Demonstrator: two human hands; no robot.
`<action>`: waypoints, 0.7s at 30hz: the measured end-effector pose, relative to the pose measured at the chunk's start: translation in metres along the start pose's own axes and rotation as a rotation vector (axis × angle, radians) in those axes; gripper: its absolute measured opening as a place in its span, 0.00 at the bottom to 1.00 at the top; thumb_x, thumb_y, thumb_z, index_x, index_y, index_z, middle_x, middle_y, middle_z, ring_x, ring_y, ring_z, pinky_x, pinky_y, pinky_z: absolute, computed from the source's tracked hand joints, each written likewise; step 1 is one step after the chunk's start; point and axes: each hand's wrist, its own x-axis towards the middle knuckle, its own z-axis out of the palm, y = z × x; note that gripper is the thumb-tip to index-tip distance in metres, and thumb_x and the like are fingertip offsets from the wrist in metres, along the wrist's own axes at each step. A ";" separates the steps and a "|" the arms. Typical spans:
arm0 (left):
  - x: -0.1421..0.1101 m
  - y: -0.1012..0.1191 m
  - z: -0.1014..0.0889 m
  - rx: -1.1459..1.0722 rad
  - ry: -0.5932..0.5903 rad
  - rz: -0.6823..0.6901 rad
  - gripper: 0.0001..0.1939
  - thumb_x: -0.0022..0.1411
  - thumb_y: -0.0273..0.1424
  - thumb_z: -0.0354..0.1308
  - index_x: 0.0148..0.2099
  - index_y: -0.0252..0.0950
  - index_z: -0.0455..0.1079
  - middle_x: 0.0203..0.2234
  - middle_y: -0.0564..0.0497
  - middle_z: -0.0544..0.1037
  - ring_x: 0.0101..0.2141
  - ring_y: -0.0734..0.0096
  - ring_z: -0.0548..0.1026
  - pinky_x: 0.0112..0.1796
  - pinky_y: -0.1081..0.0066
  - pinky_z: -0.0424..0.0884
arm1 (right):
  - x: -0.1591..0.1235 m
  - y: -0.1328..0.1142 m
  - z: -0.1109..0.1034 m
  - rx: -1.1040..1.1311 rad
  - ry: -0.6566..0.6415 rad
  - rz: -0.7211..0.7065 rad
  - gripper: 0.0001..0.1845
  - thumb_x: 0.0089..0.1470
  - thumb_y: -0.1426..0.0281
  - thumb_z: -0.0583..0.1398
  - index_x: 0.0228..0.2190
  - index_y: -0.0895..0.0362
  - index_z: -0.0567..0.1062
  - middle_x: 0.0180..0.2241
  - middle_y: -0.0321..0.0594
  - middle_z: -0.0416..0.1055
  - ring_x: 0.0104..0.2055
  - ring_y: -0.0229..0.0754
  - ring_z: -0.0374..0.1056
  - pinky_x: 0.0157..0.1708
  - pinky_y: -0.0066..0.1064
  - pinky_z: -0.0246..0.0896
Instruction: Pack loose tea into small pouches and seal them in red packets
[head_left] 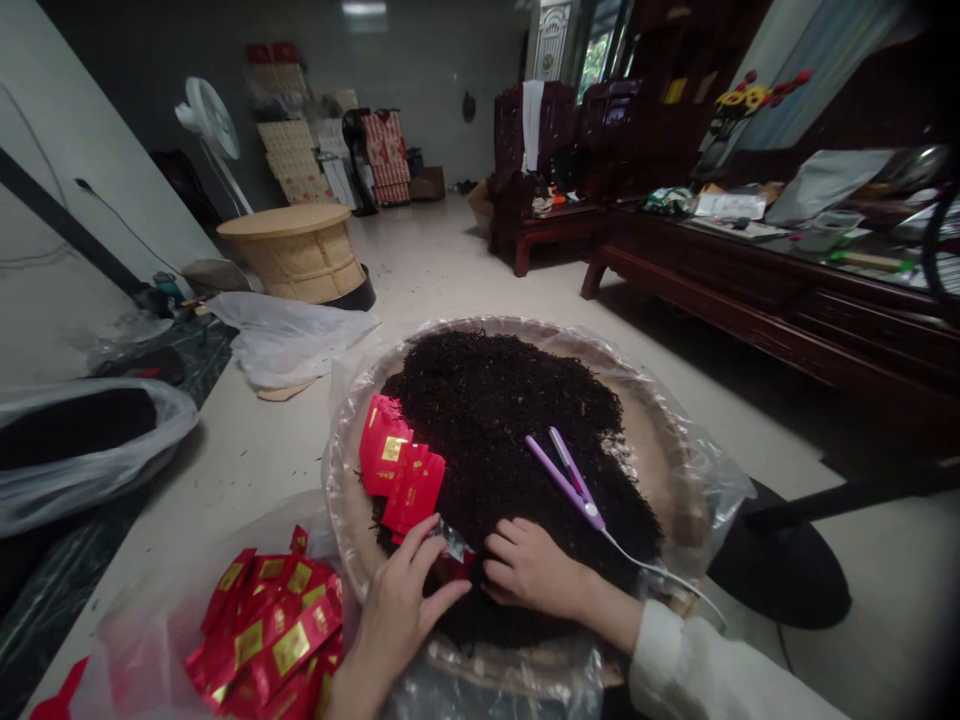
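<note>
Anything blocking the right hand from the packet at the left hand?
Nothing visible. Only a narrow gap showing dark leaves separates the right hand from the red packet at the left hand. The purple corded tool lies beyond the right hand, outside that gap.

1 round tray (660,430), dark shreds (495,400) heaped inside, red packets (414,490) near rim.

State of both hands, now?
Left hand: holding a small red packet.
Right hand: curled at the dark leaves; can't tell if holding any.
</note>
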 end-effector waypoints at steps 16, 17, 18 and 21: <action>0.024 0.009 0.009 0.108 -0.024 0.020 0.12 0.67 0.25 0.46 0.44 0.39 0.71 0.55 0.41 0.74 0.39 0.65 0.82 0.40 0.69 0.78 | 0.020 0.024 -0.027 1.755 0.769 1.065 0.19 0.58 0.56 0.49 0.35 0.53 0.74 0.30 0.42 0.78 0.29 0.44 0.73 0.25 0.33 0.67; 0.025 0.011 0.011 0.114 -0.031 0.019 0.12 0.66 0.25 0.47 0.44 0.39 0.71 0.55 0.40 0.74 0.39 0.64 0.82 0.39 0.69 0.78 | 0.021 0.023 -0.032 1.910 0.784 1.076 0.19 0.58 0.57 0.49 0.35 0.53 0.75 0.31 0.42 0.79 0.31 0.44 0.74 0.28 0.35 0.69; 0.027 0.012 0.012 0.120 -0.044 0.019 0.12 0.66 0.24 0.47 0.44 0.39 0.71 0.55 0.40 0.74 0.40 0.63 0.82 0.39 0.69 0.78 | 0.022 0.021 -0.037 2.058 0.797 1.081 0.19 0.59 0.57 0.50 0.34 0.53 0.76 0.31 0.42 0.79 0.32 0.44 0.75 0.31 0.36 0.70; 0.032 0.016 0.012 0.134 -0.100 0.016 0.13 0.65 0.22 0.47 0.43 0.39 0.70 0.55 0.40 0.73 0.43 0.61 0.80 0.40 0.67 0.79 | 0.028 0.012 -0.052 2.295 0.828 1.071 0.20 0.60 0.57 0.49 0.34 0.54 0.77 0.31 0.43 0.80 0.33 0.46 0.77 0.36 0.40 0.71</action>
